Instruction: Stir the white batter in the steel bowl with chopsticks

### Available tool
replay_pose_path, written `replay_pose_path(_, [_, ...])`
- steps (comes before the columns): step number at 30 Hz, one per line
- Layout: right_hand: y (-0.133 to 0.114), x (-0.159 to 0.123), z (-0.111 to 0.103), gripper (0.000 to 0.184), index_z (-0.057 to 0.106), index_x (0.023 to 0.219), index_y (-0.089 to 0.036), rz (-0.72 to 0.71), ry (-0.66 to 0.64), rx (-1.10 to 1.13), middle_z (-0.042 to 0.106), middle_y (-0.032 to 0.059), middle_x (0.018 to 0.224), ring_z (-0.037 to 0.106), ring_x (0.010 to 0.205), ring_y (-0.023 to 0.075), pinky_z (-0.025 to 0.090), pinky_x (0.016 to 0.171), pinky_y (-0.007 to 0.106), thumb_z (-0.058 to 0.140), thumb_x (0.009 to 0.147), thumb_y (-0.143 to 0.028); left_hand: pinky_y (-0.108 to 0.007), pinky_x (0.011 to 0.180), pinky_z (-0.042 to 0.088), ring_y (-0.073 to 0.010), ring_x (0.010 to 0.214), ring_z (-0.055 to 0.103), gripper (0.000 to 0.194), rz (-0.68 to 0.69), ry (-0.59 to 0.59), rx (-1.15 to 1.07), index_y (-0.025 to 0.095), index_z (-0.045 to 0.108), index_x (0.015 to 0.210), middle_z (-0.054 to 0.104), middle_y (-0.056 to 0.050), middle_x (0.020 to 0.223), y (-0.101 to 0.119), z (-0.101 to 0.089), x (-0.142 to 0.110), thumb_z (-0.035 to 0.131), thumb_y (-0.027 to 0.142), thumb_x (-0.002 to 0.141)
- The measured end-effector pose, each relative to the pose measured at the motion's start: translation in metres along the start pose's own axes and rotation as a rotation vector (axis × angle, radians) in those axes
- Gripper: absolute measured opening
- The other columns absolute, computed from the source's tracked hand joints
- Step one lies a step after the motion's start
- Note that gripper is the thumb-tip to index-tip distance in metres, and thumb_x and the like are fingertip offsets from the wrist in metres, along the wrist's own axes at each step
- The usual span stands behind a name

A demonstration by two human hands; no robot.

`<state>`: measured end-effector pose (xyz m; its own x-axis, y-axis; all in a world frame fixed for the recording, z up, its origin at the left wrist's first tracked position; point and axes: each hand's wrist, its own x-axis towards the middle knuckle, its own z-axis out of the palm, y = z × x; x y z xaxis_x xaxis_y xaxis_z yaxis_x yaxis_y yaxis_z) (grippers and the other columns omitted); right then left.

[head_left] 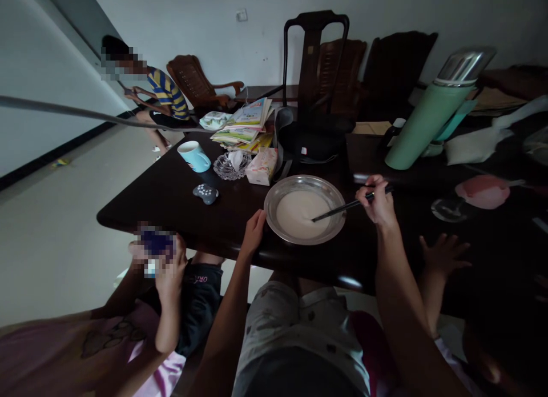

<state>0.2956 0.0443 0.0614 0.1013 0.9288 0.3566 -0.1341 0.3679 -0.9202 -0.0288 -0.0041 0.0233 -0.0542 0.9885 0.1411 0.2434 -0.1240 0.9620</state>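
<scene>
A wide metal bowl (273, 230) stands near the front edge of the dark table, holding a pale, creamy batter (302, 211). My left hand (255, 230) grips the bowl's left rim, with the fingers partly hidden against it. Black chopsticks (338, 209) slant down to the left from my right hand (377, 201), which is closed around them to the right of the bowl. Their tips dip into the batter near its middle.
A blue mug (196, 156), a game controller (206, 193), a glass dish (226, 167) and a tissue pack (262, 167) sit left of the bowl. A green thermos (422, 123) stands back right. Another person's hand (445, 254) rests on the table at right; someone sits close at left.
</scene>
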Motion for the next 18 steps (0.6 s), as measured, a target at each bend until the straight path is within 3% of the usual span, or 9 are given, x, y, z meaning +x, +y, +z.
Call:
replay_pose_path(4, [-0.0015,-0.0038,0.0055,0.049,0.044,0.087,-0.028,0.122,-0.228,0.005,0.055,-0.0062,0.060,0.047,0.048,0.0119,0.031,0.045,0.026,0.076,0.068,-0.060,-0.024,0.059,0.034,-0.0122,0.060,0.040,0.047,0.001,0.017,-0.005,0.020,0.044,0.063,0.042,0.003,0.061,0.0015,0.0005,0.0002,0.049,0.058,0.089])
replay_pose_path(7, [0.0006,-0.0006,0.0038,0.046,0.041,0.091,-0.029,0.067,-0.134,-0.040,0.064,-0.0052,0.067,0.047,0.047,0.0112,0.033,0.046,0.026,0.075,0.072,-0.055,-0.023,0.059,0.035,-0.0123,0.061,0.040,0.047,0.002,0.023,-0.002,0.020,0.043,0.063,0.042,0.003,0.062,0.0031,0.0010,0.0002,0.049,0.058,0.089])
replay_pose_path(11, [0.0034,0.0042,-0.0013,0.041,0.039,0.092,-0.029,-0.060,0.070,-0.071,0.062,-0.0065,0.060,0.048,0.045,0.0116,0.031,0.043,0.025,0.066,0.079,-0.057,-0.023,0.058,0.034,-0.0122,0.060,0.039,0.046,0.010,0.022,0.011,0.020,0.044,0.063,0.041,0.003,0.061,0.0021,0.0008,0.0005,0.049,0.059,0.088])
replay_pose_path(16, [0.0058,0.0020,0.0082,0.035,0.047,0.090,-0.027,0.068,-0.129,-0.057,0.068,-0.0028,0.063,0.051,0.044,0.0118,0.035,0.043,0.026,0.062,0.083,-0.058,-0.024,0.058,0.033,-0.0118,0.060,0.038,0.046,0.004,0.021,0.007,0.020,0.044,0.064,0.040,0.004,0.061,0.0004,0.0002,0.0007,0.049,0.058,0.089])
replay_pose_path(18, [0.0069,0.0023,0.0074,0.032,0.052,0.090,-0.026,0.058,-0.138,-0.058,0.072,-0.0001,0.070,0.054,0.048,0.0124,0.039,0.046,0.026,0.065,0.083,-0.054,-0.024,0.058,0.033,-0.0118,0.060,0.038,0.046,-0.005,0.022,0.005,0.020,0.043,0.064,0.040,0.003,0.062,0.0007,0.0003,0.0005,0.049,0.058,0.089])
